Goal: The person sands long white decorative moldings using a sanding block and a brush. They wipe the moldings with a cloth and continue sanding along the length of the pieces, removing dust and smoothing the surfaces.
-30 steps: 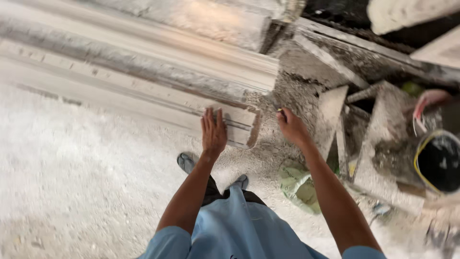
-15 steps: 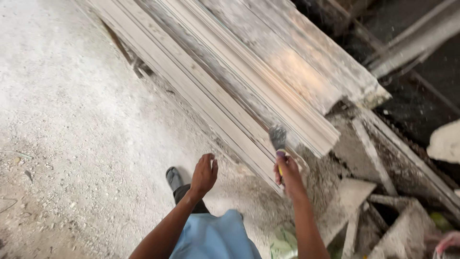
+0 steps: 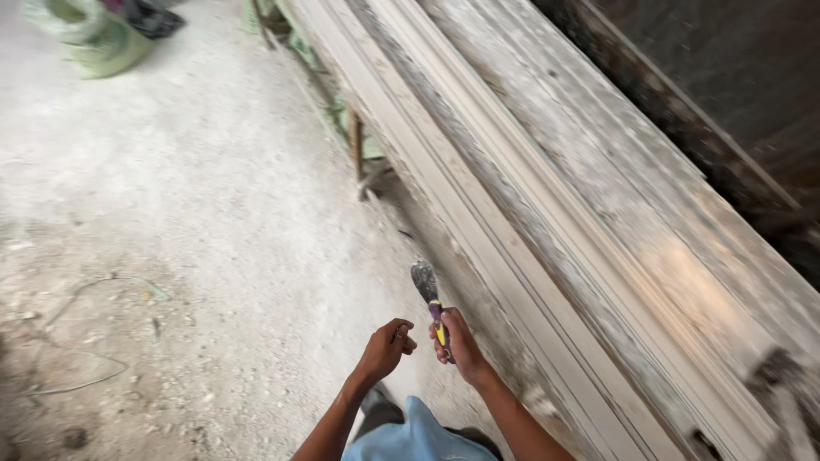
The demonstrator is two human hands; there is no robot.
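My right hand (image 3: pixel 461 346) grips a putty knife (image 3: pixel 426 290) by its purple and yellow handle, its plaster-stained blade pointing up and away from me. My left hand (image 3: pixel 384 348) hangs just left of it with the fingers curled loosely, holding nothing. Both hands are in front of my body, above the dusty floor (image 3: pixel 171 239). To the right, a long white plaster-coated moulding bench (image 3: pixel 547 222) runs diagonally from the top middle to the bottom right. The blade is close to the bench's near edge but apart from it.
A green sack (image 3: pixel 94 38) with dark stuff on it sits at the top left. Wooden legs (image 3: pixel 354 145) prop the bench from below. A thin wire (image 3: pixel 94 341) lies curled on the floor at the left. A dark wall edge (image 3: pixel 709 102) runs along the right.
The view has swung along the bench. My hands came off the bench end and now hang in front of me; the putty knife stays in my right hand.
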